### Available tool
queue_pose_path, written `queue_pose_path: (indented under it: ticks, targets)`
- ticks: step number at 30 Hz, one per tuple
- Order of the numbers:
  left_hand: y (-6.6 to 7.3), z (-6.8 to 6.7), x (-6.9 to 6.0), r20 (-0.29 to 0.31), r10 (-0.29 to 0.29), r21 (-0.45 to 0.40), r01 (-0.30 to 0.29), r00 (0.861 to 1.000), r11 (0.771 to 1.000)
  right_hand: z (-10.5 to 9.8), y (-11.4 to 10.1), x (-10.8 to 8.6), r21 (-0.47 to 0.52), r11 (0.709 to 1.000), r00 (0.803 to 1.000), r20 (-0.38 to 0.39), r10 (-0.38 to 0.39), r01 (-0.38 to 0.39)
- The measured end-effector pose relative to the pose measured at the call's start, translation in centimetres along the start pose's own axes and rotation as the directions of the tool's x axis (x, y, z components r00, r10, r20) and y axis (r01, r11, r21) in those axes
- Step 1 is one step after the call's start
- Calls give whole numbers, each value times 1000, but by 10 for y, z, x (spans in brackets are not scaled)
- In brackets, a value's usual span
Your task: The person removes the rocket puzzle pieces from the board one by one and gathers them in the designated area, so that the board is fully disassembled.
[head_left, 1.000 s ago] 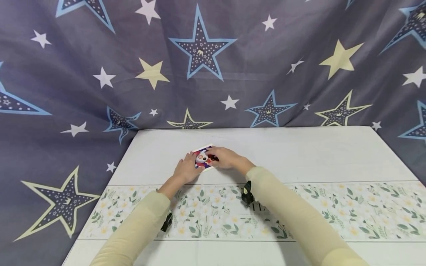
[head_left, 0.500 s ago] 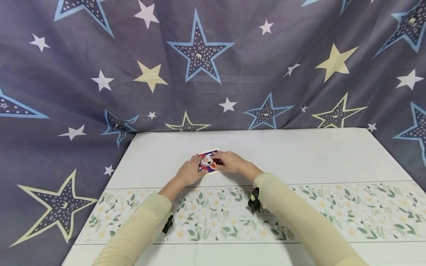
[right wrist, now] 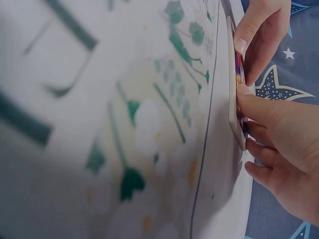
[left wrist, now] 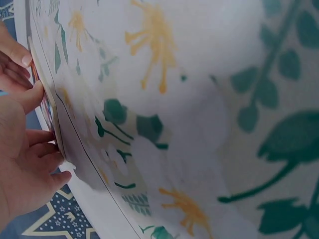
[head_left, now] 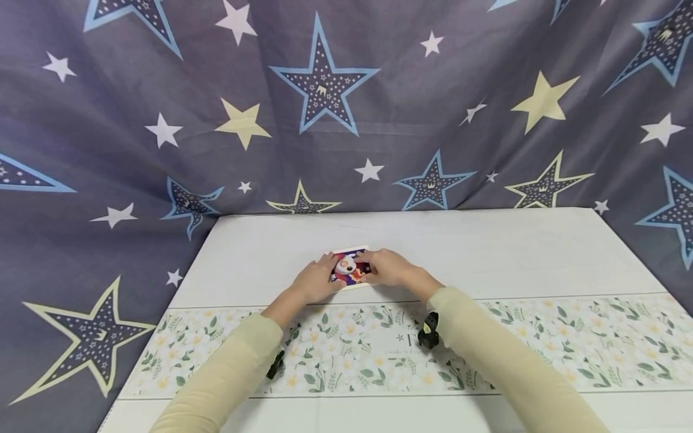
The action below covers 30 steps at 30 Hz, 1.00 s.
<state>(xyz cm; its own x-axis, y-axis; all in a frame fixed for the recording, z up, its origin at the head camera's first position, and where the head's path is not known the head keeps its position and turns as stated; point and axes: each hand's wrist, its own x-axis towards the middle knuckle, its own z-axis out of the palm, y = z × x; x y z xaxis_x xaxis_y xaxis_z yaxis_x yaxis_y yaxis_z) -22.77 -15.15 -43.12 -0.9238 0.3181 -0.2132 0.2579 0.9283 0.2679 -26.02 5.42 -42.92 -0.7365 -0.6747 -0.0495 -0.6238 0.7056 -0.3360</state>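
Observation:
A small, roughly square picture board with a pale border shows a white cartoon figure on red and dark blue. My left hand holds its left side, and my right hand holds the right side. In the left wrist view, the left thumb lies over the board's pale edge, with fingers curled at the corner. The right wrist view has the right hand gripping the board the same way, thumb on the face. Fingers cover part of the picture. Whether the board touches the table cannot be told.
The white table carries a floral printed band across its front part. Dark cloth with stars hangs behind the table and down its sides. A black wrist device is worn below the right sleeve.
Both hands have moved the picture board to the right across the table and turned it a little, so its edges stand straighter. The head view has shifted slightly.

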Motion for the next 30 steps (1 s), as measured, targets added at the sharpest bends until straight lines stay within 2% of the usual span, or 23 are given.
queue_pose_path:
  ticks: [7,8,10,14,15,20,26,30]
  targets:
    - [5,3,-1,-6,71,-4,-71,997,997,-3,2,-16,-44,999,1000,-24,-12,11]
    - [2,8,2,-24,99,4,-99,995,995,-3,2,-18,-48,999,999,-28,-18,17]
    - [4,9,1,-26,116,-10,-116,993,993,-4,2,-23,-46,999,999,-32,-25,23]
    - [8,12,-2,-26,135,-15,-135,990,991,-4,5,-32,-50,998,998,-40,-46,44]
    - [13,8,-6,-11,122,-25,-122,992,992,-3,5,-35,-48,998,998,-41,-48,46]
    - [18,11,-7,-13,155,27,-154,988,988,-2,9,-47,-48,996,995,-63,-74,71]
    - [21,11,-15,-28,202,34,-201,979,979,-2,10,-59,-37,996,995,-52,-81,79]
    - [23,12,-20,-26,216,46,-214,976,976,-2,10,-66,-53,992,992,-57,-114,111]
